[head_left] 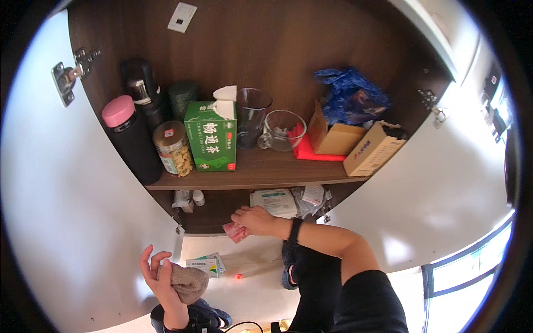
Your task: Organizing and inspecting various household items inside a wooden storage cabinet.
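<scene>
My right hand [257,220] holds a small pink-red packet [235,232] by its edge, over the front of the lower cupboard shelf [208,222]. Behind that hand lie a stack of white packs [275,202] and some clear plastic bags [310,202] on the same shelf. At lower left, my left hand [160,277] is raised with the fingers partly spread, and a folded grey-brown cloth [189,285] is held against the palm under the thumb. Flat medicine boxes [204,267] lie on the floor between the two hands, with a small red object [238,276] close by.
White cupboard doors [54,187] stand open on both sides. Along the upper shelf [258,172] are a pink-lidded bottle [125,137], a jar [174,147], a green tea box [212,139], a glass mug [285,129], cardboard boxes [374,150] and a blue plastic bag [354,98].
</scene>
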The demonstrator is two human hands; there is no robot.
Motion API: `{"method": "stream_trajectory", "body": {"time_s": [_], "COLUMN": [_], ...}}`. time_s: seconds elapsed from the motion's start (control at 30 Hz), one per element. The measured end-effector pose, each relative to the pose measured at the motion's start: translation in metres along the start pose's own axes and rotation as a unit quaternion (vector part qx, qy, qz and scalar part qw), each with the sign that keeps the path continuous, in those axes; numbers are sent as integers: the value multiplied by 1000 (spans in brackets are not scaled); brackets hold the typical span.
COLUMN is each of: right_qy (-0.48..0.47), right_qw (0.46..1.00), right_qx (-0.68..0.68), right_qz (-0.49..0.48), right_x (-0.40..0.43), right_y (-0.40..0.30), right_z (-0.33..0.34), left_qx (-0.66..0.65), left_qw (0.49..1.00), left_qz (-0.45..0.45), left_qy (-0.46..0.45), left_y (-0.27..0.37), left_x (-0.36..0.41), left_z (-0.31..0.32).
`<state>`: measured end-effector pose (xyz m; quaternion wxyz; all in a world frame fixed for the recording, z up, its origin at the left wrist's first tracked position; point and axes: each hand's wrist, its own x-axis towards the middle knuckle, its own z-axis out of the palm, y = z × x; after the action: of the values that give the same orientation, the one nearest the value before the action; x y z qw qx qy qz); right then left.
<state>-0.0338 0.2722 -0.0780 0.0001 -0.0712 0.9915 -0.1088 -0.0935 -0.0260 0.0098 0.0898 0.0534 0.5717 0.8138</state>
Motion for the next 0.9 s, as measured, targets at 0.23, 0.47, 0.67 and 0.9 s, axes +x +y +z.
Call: {"method": "stream_trajectory", "body": {"time_s": [0.23, 0.47, 0.67, 0.9], "right_qy": [116, 200, 192, 261], "right_qw": [990, 958, 948, 923], "right_qx": [16, -38, -46, -80], "right_qz": [73, 202, 251, 272], "right_x": [-105, -139, -132, -123], "right_y": [-18, 24, 56, 40], "right_z": [-170, -245, -231, -226], "left_qx": [-2, -1, -16, -26], "left_qw": [1000, 999, 1000, 1000], "left_qz": [1, 15, 4, -1], "left_qy": [-16, -33, -17, -13], "left_y": [-10, -23, -28, -29], "left_x": [1, 2, 4, 7], "left_z": [0, 1, -2, -6]}}
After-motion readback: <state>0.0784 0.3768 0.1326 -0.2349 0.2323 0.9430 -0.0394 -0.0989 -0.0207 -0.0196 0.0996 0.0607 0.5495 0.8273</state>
